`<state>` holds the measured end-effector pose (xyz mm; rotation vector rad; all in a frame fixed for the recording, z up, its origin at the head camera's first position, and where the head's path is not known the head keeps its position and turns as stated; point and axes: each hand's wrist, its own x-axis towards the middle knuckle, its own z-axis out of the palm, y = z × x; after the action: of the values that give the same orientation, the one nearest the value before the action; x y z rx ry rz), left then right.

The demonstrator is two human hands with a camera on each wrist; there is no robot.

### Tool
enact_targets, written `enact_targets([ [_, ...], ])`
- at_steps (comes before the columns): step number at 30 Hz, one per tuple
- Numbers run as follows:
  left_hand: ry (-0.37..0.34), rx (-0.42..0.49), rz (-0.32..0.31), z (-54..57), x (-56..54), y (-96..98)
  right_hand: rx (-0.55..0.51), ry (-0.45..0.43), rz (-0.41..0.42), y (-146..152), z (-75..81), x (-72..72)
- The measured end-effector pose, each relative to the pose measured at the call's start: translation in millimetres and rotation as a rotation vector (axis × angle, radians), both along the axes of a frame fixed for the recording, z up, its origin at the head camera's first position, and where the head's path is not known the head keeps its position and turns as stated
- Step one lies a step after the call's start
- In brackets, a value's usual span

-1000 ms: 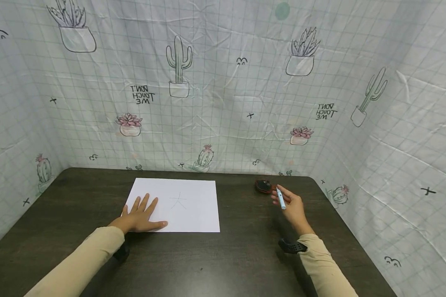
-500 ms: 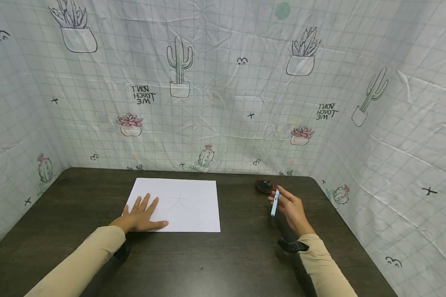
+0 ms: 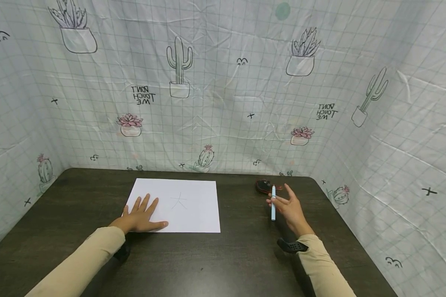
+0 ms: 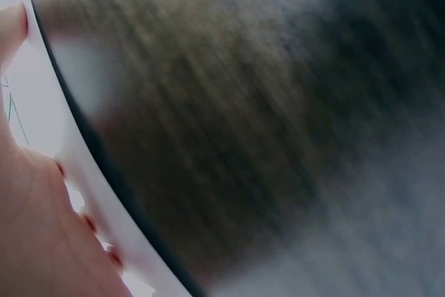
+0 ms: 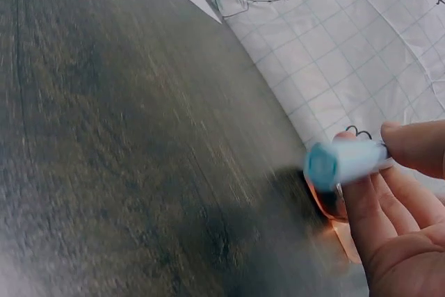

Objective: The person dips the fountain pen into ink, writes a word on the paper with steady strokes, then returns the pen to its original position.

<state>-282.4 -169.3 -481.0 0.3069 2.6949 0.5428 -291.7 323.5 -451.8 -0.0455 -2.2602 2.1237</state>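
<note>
In the head view my left hand (image 3: 141,219) rests with spread, straight fingers on the left part of a white sheet of paper (image 3: 200,216). Thin dark strokes (image 3: 179,199) form a simple character on it. The left wrist view catches part of this hand (image 4: 35,220) at its left edge, beside the white paper (image 4: 45,113). Off to the right, above the table, my right hand (image 3: 290,209) holds a light blue pen (image 3: 273,210) among its fingers, one finger stretched away from it. The pen's thin tip faces the back wall. Its blunt end (image 5: 323,165) looks blurred in the right wrist view.
A dark rounded object with a red edge (image 3: 263,186) lies on the table just beyond the right hand. The dark wooden table (image 3: 208,264) meets a printed cloth (image 3: 223,123) hanging at the back and on both sides.
The pen has swung round in my right hand, its blunt end from lower right to straight toward me. One finger has lifted off it. My left hand and the paper stay put.
</note>
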Motion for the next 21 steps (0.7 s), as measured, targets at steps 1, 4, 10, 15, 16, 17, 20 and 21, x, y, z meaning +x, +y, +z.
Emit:
enact_targets([
  [1,0.004,0.005,0.002,0.4,0.6,0.1,0.000,-0.005,-0.006,-0.2,-0.5,-0.2],
  [4,0.008,0.002,0.010,-0.5,0.9,-0.2,-0.010,-0.022,-0.020,0.0,-2.3,-1.0],
  [10,0.012,-0.003,0.008,-1.1,0.2,-0.8,0.009,-0.043,-0.069,-0.1,-4.3,-1.9],
  [15,0.016,-0.005,0.002,0.2,0.8,-0.4,0.004,-0.050,-0.097,0.8,-5.2,-2.1],
  [16,0.016,-0.002,0.003,0.8,1.4,-0.3,-0.014,-0.049,-0.112,0.8,-5.5,-2.2],
  [17,0.018,0.003,0.002,1.2,1.8,-0.2,-0.023,-0.048,-0.124,1.1,-5.8,-2.4],
  [20,0.014,0.001,0.006,2.2,2.5,-0.3,-0.034,-0.042,-0.179,2.3,-7.0,-4.2],
  [21,0.017,0.001,0.005,2.2,2.4,-0.3,-0.022,-0.035,-0.206,2.7,-7.4,-4.8],
])
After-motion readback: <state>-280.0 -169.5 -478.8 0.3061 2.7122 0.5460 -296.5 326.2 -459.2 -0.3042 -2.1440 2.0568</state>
